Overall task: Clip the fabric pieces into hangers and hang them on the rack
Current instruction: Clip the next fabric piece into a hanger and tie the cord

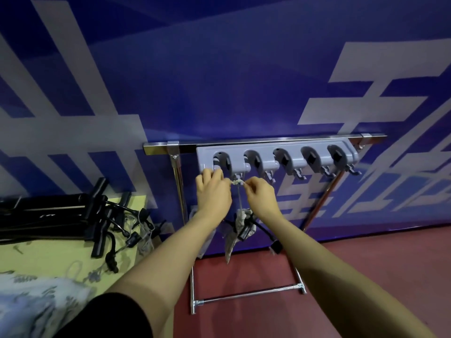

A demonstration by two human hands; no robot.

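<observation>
A grey plastic holder with several round clamps and small hooks is fixed on the chrome rack. Both my hands are raised to the hook under its left end. My left hand and my right hand each pinch one side of a white string loop at that hook. From the loop a thin cord runs down to a black clip hanger holding a patterned fabric piece, which dangles between my forearms.
On the left, a yellow-green table carries a pile of black clip hangers and a blue-white patterned fabric at its near edge. A blue printed wall stands behind the rack. The rack's foot bar rests on red floor.
</observation>
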